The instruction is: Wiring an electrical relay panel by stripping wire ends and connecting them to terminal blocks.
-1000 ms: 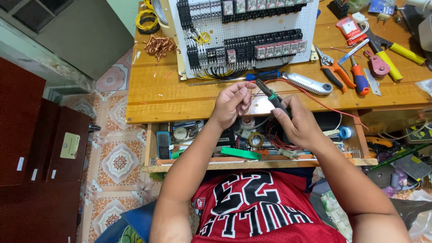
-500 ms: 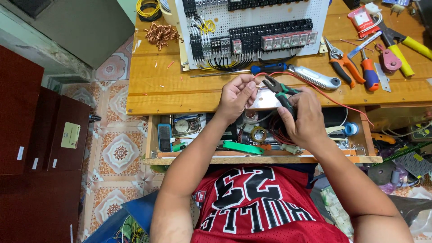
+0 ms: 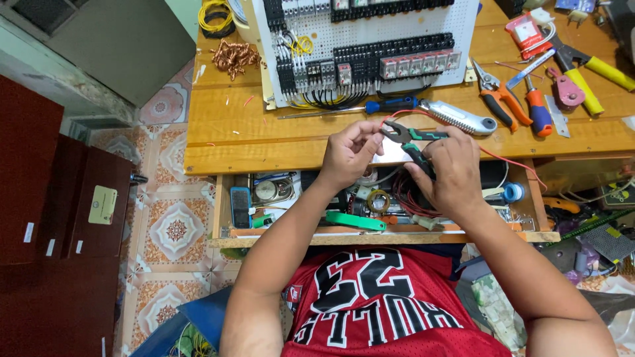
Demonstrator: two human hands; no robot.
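Red wire meets green-handled pliers between both hands.
Left hand pinches the wire's end; right hand grips the pliers, nose pointing leftward.

I've lifted both hands from over the open drawer up to the edge of the workbench. My right hand has swung the green-handled pliers flatter, its nose now at my left hand, whose fingertips pinch the red wire there.
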